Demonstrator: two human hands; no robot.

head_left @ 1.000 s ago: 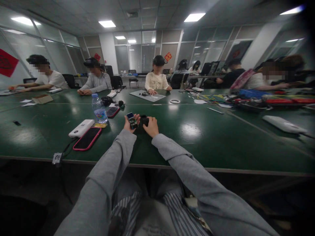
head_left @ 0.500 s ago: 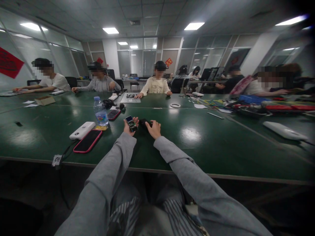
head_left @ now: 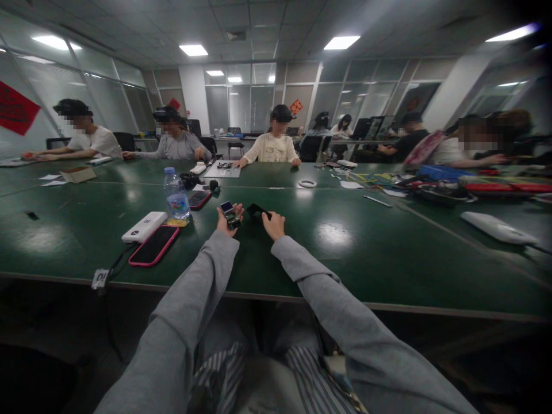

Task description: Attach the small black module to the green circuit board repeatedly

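Note:
My left hand (head_left: pixel 223 222) is wrapped round a small open case (head_left: pixel 230 215), which has a screen-like upper part and lies tilted in the palm. Just right of it, my right hand (head_left: pixel 274 225) pinches a flat black object (head_left: pixel 257 210) by its right end. The black object slants over the green table (head_left: pixel 336 264); whether it touches the surface I cannot tell. A small gap separates the case from the black object.
Left of my hands are a water bottle (head_left: pixel 176 194), a white power bank (head_left: pixel 144 227) with a cable, and a red-edged phone (head_left: pixel 154 245). A white ring (head_left: pixel 307 183) and a pen (head_left: pixel 377 201) lie beyond. Several people sit across the table.
My right hand has moved slightly right, and the black object now shows flatter and more fully between the hands. My left hand with the case has hardly moved.

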